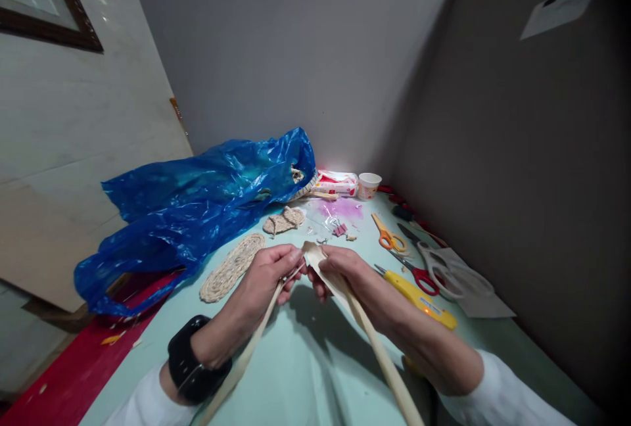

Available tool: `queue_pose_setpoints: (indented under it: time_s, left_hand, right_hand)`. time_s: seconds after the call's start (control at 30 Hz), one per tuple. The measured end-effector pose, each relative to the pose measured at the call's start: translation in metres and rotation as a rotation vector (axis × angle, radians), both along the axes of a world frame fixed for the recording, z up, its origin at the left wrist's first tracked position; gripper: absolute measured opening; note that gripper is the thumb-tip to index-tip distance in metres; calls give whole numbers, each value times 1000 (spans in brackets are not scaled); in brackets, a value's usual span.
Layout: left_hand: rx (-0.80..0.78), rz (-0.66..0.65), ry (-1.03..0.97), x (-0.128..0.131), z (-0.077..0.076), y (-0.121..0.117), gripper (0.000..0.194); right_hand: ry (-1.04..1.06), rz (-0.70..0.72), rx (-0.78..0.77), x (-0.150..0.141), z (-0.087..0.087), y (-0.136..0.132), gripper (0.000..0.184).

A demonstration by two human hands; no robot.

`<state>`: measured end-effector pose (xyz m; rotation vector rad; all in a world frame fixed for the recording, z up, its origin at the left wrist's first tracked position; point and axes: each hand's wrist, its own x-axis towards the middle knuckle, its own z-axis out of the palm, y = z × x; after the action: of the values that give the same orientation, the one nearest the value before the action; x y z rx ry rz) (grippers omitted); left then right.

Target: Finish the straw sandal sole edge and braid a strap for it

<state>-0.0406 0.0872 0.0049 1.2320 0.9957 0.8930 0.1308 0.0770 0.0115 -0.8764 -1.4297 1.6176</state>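
My left hand (270,271) is closed, thumb against fingers, on a pale plant-fibre strip (250,350) that trails down past my wrist. A thin strand shows by its fingertips. My right hand (351,269) grips a second, wider pale strip (380,352), its broad end spread between thumb and fingers and its tail running down toward me. Both hands meet near the table's middle, fingertips almost touching. Left of them lies an oval coiled braid sole (233,268). Beyond it is a smaller braided piece (283,221) with straps across it.
A blue plastic bag (207,183) covers the back left. A white-red packet (338,184) and paper cup (369,186) stand behind. Rightward lie orange scissors (387,235), red-handled scissors (424,281), large white-handled scissors (438,271) and a yellow glue gun (419,298). Pink clip (340,229) lies centrally.
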Motion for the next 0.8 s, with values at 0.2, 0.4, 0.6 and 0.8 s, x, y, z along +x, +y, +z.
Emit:
queue_pose_setpoints:
  time_s: [0.2, 0.4, 0.6, 0.8]
  left_hand:
    - [66, 4, 38, 3, -2, -1, 37]
    - [208, -2, 139, 3, 4, -5, 36]
    - [486, -31, 432, 2, 11, -7, 26]
    - [639, 28, 588, 4, 3, -11, 20]
  right_hand:
    - [105, -20, -114, -6, -2, 0, 12]
    - [58, -41, -152, -6, 4, 0, 29]
    - [81, -30, -192, -4, 3, 1, 27]
    - [40, -47, -117, -3, 4, -1, 31]
